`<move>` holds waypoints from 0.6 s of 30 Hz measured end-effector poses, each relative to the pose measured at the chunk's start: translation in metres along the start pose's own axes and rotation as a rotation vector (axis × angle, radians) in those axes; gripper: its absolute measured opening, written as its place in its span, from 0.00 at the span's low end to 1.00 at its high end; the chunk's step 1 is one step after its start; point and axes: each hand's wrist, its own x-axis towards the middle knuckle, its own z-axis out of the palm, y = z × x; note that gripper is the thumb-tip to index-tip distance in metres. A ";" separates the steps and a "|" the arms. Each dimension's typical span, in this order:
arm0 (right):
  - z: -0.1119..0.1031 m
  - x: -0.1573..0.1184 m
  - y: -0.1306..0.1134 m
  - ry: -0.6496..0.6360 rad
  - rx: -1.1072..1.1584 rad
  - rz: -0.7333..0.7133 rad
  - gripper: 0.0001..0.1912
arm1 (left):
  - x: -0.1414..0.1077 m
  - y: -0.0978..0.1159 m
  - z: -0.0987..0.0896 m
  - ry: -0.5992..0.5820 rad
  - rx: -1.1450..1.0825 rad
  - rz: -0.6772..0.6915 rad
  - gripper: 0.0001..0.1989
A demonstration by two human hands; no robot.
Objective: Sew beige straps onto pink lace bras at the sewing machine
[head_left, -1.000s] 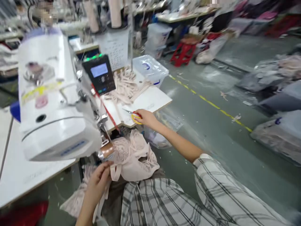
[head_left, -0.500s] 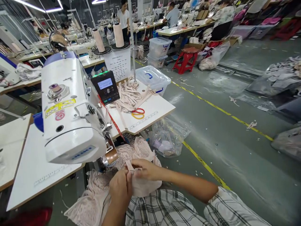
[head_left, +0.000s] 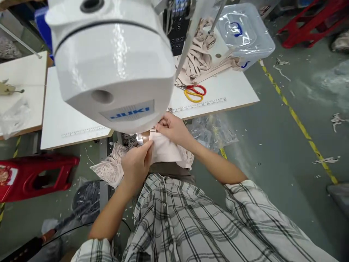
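Below the head of a white sewing machine point(head_left: 117, 72), both hands hold a pale pink fabric piece point(head_left: 165, 149). My left hand point(head_left: 136, 160) pinches its left edge beside the machine's metal arm point(head_left: 143, 138). My right hand point(head_left: 174, 129) grips the upper edge, its fingertips close under the machine head. The needle area is hidden behind the head. More pink lace garments point(head_left: 111, 167) hang to the left of my left hand, and some lace shows under my right forearm.
On the white table point(head_left: 234, 91) are red and yellow scissors point(head_left: 195, 92) and a pile of pink straps point(head_left: 196, 58). Behind it stands a lidded plastic box point(head_left: 245, 32). A red stool point(head_left: 38, 178) is at the left, and a clear plastic bag point(head_left: 212, 131) lies below the table.
The view has tipped down and come closer to the machine. Both hands have brought the fabric up to the metal arm under the machine head, still holding it.
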 end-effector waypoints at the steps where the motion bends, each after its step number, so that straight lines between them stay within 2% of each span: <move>1: 0.000 0.006 0.001 -0.013 -0.033 -0.020 0.09 | 0.002 -0.004 0.001 -0.001 0.038 0.028 0.17; 9: -0.001 0.038 -0.002 -0.047 -0.224 -0.119 0.06 | 0.019 -0.013 0.000 0.033 0.135 0.070 0.19; 14: 0.000 0.040 -0.005 -0.087 -0.246 -0.059 0.05 | 0.021 -0.015 0.000 0.019 0.111 0.075 0.18; 18: -0.001 0.037 -0.009 -0.081 -0.227 -0.064 0.04 | 0.021 -0.017 0.001 0.030 0.115 0.104 0.17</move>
